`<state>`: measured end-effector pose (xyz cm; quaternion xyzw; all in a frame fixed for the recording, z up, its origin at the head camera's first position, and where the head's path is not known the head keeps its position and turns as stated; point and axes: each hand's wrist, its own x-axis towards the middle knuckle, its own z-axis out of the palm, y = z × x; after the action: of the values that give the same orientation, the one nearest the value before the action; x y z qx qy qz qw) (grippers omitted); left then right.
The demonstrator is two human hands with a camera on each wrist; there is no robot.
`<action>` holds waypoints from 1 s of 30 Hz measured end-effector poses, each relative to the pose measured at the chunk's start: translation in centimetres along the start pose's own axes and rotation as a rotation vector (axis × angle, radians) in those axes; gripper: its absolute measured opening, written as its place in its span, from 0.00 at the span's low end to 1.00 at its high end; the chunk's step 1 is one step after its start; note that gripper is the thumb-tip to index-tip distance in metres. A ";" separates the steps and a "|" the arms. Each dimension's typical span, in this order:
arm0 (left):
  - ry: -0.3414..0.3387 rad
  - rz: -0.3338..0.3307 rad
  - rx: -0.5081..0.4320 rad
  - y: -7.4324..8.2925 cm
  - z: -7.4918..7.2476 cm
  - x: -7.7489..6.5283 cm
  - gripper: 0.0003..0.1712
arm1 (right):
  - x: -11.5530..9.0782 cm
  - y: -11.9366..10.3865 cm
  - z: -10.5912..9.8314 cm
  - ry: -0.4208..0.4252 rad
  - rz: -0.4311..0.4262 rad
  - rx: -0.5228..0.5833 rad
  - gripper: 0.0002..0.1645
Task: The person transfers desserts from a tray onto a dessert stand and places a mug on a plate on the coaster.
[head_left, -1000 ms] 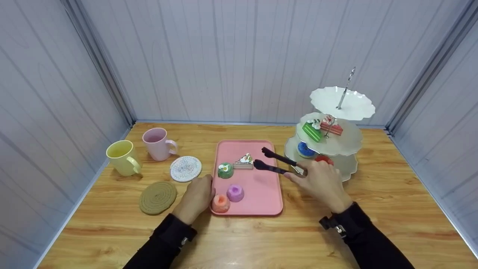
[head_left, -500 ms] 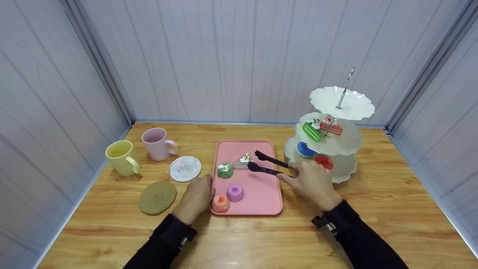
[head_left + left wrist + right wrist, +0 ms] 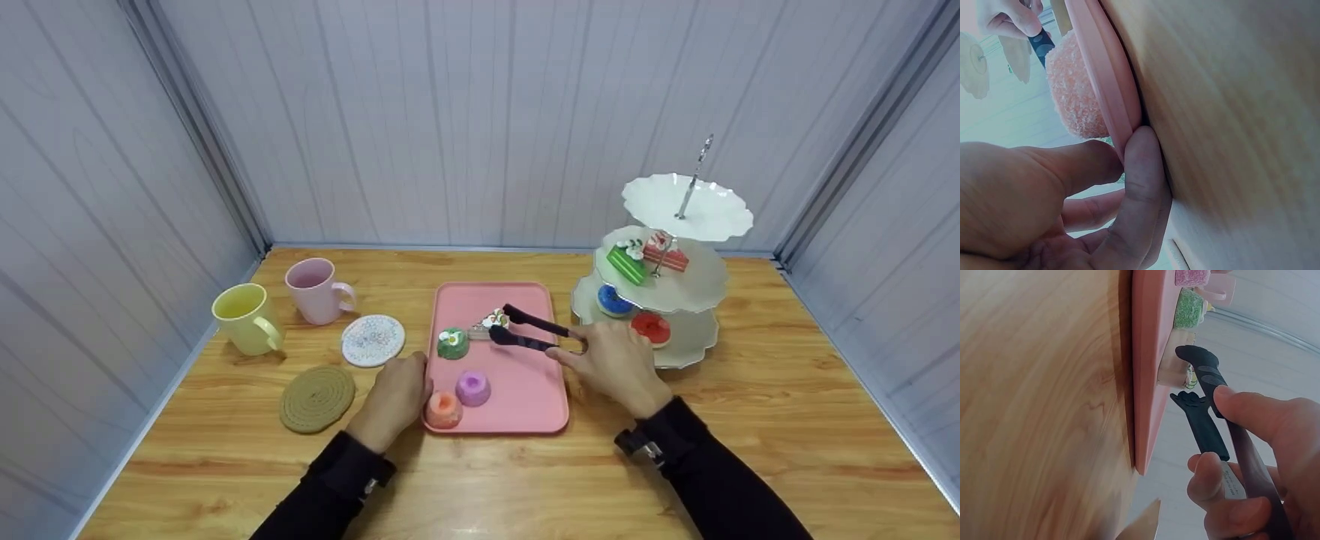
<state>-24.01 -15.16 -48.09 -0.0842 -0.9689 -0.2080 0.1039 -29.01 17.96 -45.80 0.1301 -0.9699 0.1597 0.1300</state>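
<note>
My right hand (image 3: 619, 364) holds a pair of black-tipped tongs (image 3: 534, 345) over the right part of a pink tray (image 3: 525, 405). The tong tips are spread, one on each side of the right end of a cake slice (image 3: 480, 332) with white topping; whether they touch it I cannot tell. At the tray's left edge, my left hand (image 3: 394, 397) pinches the rim between thumb and fingers, as the left wrist view shows. Also on the tray are a green round cake (image 3: 452, 343), a purple one (image 3: 473, 388) and an orange one (image 3: 444, 410), nearest my left hand.
A three-tier white stand (image 3: 697, 281) at the right bears a green slice (image 3: 627, 262), a red slice (image 3: 666, 253), a blue donut (image 3: 613, 301) and a red donut (image 3: 651, 328). Left lie a yellow mug (image 3: 246, 321), pink mug (image 3: 315, 294), white coaster (image 3: 373, 340) and tan coaster (image 3: 317, 399).
My right hand has moved left with the tongs, bringing their spread tips from beside the cake slice to around its right end. My left hand has stayed at the tray's edge.
</note>
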 end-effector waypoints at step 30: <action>0.034 0.016 0.041 -6.6 7.7 2.8 0.05 | 0.1 -0.4 0.5 0.030 -0.005 -0.020 0.25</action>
<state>-29.35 -17.50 -56.86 -0.0861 -0.9704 -0.1886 0.1239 -29.09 17.43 -46.13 0.1287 -0.9691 0.1518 0.1460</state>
